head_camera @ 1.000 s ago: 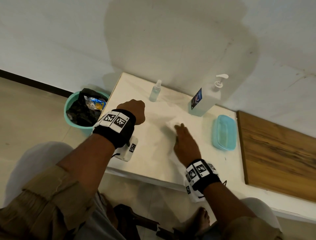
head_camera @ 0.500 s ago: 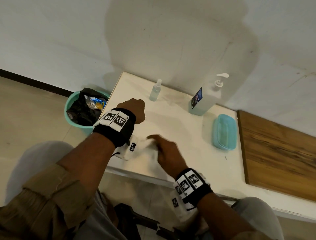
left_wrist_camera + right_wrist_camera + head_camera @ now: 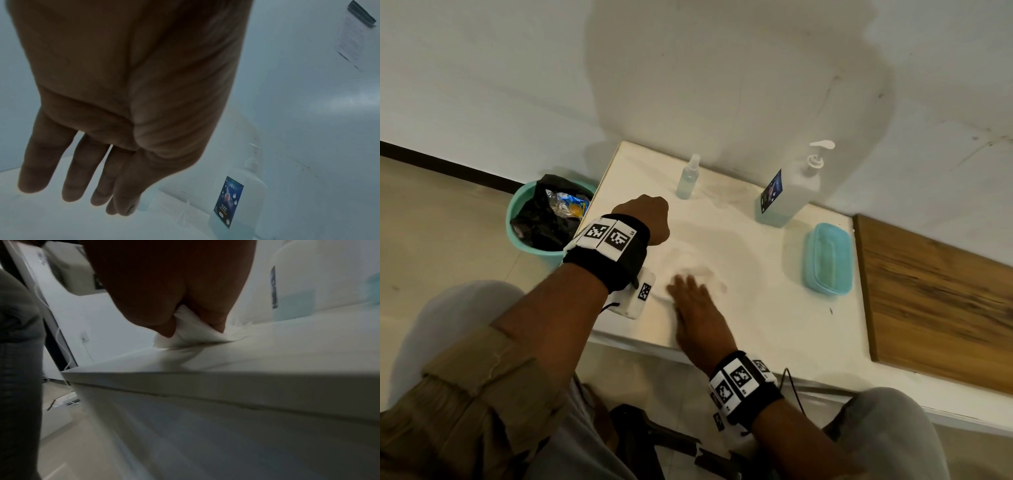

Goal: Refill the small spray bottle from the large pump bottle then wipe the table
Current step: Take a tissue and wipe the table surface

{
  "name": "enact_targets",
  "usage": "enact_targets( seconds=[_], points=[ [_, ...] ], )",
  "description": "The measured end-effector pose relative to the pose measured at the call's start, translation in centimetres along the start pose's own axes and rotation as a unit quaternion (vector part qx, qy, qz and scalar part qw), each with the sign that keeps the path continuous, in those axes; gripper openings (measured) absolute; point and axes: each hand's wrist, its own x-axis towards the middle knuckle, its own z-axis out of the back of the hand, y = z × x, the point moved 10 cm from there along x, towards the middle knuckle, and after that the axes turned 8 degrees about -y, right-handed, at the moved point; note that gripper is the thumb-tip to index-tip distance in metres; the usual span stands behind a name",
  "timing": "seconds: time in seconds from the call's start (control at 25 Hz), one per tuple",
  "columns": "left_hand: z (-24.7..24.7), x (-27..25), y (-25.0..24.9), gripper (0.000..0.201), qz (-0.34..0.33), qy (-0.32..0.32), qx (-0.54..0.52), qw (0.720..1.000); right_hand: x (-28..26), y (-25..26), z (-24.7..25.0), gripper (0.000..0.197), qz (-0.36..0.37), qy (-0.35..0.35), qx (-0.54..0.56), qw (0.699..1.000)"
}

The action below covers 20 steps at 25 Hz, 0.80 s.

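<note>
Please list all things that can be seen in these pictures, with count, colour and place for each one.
small spray bottle: 1, clear, back of the table near the wall
large pump bottle: 1, clear with dark blue label, right of the spray bottle
white cloth: 1, white, flat on the table under the right hand
table: 1, white, against the wall
lidded box: 1, teal, table's right part
wooden board: 1, brown, right of the table
bin: 1, teal with black bag, floor left of the table
left hand: fingers straight, above the table, holds nothing
right hand: presses the cloth
</note>
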Motion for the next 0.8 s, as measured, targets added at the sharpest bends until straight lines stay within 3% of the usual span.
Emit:
enact_targets(
  seconds=[0.2,0.32,0.4,0.52,0.6,0.68,0.8],
  points=[
    [-0.5,0.4,0.3,0.039,-0.001,-0.004,0.018,1.0,0.8,4.0,-1.8,0.042,0.144,0.058,-0.056,0.986],
    [-2.5,0.9,1.7,0.045,0.0,0.008,0.058,0.998,1.7,2.5,-1.4,0.058,0.135,0.072,-0.076,0.985],
    [-4.4,1.2,3.2,0.062,0.013,0.032,0.084,0.996,2.0,1.2,-0.4,0.067,0.122,0.071,-0.083,0.986],
    [-6.3,1.2,5.4,0.101,0.026,0.067,0.091,0.993,1.7,-2.1,1.5,0.072,0.077,0.065,-0.081,0.992],
    [-6.5,1.0,6.3,0.119,0.032,0.08,0.086,0.993,1.6,-5.8,3.5,0.073,0.007,0.027,-0.065,0.998],
    [-6.8,0.5,7.0,0.127,0.045,0.094,0.086,0.991,1.5,-9.8,5.2,0.071,-0.077,-0.018,-0.074,0.994],
    [-7.2,0.2,7.6,0.132,0.055,0.1,0.082,0.99,2.4,-12.9,6.0,0.067,-0.182,-0.03,-0.115,0.976]
  ],
)
